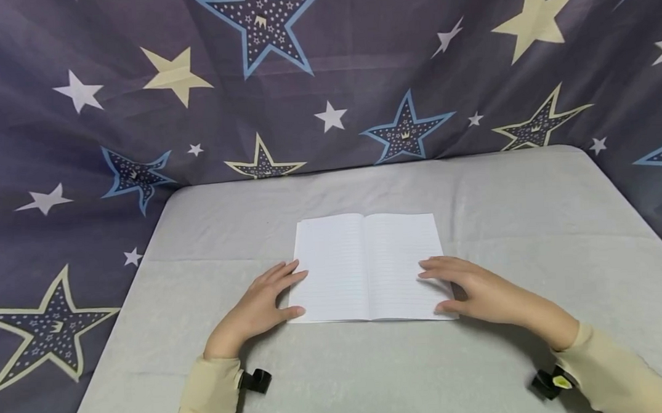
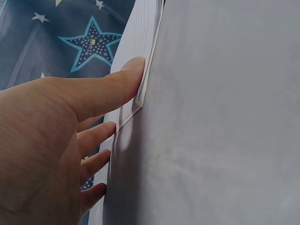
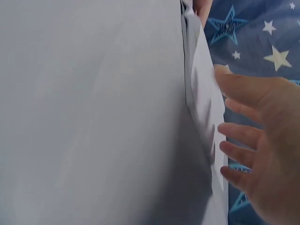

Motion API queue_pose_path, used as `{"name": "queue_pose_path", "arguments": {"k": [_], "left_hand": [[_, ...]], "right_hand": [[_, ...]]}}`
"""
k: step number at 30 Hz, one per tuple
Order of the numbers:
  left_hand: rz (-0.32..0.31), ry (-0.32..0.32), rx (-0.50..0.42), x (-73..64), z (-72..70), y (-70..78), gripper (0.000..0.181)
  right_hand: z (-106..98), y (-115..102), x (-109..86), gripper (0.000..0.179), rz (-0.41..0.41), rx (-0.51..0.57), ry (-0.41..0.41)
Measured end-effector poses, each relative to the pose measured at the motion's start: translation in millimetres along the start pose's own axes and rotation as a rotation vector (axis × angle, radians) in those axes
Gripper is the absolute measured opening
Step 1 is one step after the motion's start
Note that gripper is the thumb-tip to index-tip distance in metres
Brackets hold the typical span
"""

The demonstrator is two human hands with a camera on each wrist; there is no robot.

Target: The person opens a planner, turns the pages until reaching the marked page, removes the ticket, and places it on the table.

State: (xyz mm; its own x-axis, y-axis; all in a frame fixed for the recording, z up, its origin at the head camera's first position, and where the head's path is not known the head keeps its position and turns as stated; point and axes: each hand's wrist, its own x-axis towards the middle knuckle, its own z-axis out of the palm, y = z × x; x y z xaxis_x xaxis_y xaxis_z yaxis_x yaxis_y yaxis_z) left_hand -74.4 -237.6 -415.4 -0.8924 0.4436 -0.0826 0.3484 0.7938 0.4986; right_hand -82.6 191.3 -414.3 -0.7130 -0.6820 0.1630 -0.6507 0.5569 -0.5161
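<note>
An open notebook (image 1: 334,268) with white lined pages lies flat on the table, its fold running away from me down the middle. At its left edge is my left hand (image 1: 257,305), thumb and index fingertips on the page; the left wrist view shows the thumb (image 2: 112,91) on the paper near the corner and the other fingers along the edge. My right hand (image 1: 481,289) is over the right page's outer edge, fingers spread and slightly bent. In the right wrist view, the right hand's fingers (image 3: 241,136) are loosely extended beside the sheets (image 3: 202,70), nothing pinched between them.
The table has a light grey cloth (image 1: 338,378) with faint creases. Behind it and at the sides hangs a dark curtain (image 1: 357,51) printed with stars. Black straps with small devices (image 1: 256,381) are on both wrists, over beige sleeves (image 1: 208,393).
</note>
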Motion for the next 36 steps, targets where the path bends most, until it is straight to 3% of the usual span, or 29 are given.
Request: {"name": "queue_pose_path", "arguments": {"k": [5, 10, 24, 30, 36], "left_hand": [[0.001, -0.001, -0.001, 0.8, 0.2, 1.2, 0.070], [0.002, -0.004, 0.006, 0.2, 0.5, 1.2, 0.069], [0.005, 0.005, 0.001, 1.4, 0.4, 1.2, 0.070], [0.012, 0.006, -0.003, 1.5, 1.5, -0.6, 0.070], [-0.004, -0.005, -0.009, 1.6, 2.1, -0.9, 0.071]], "right_hand": [[-5.0, 9.6, -10.1, 0.070, 0.049, -0.042, -0.056], [-5.6, 11.8, -12.1, 0.074, 0.032, -0.068, -0.064], [-2.1, 14.1, -9.7, 0.063, 0.027, -0.079, 0.004], [-1.9, 11.0, -6.2, 0.064, 0.085, -0.081, 0.002], [-5.9, 3.2, 1.6, 0.091, 0.196, -0.005, 0.078]]}}
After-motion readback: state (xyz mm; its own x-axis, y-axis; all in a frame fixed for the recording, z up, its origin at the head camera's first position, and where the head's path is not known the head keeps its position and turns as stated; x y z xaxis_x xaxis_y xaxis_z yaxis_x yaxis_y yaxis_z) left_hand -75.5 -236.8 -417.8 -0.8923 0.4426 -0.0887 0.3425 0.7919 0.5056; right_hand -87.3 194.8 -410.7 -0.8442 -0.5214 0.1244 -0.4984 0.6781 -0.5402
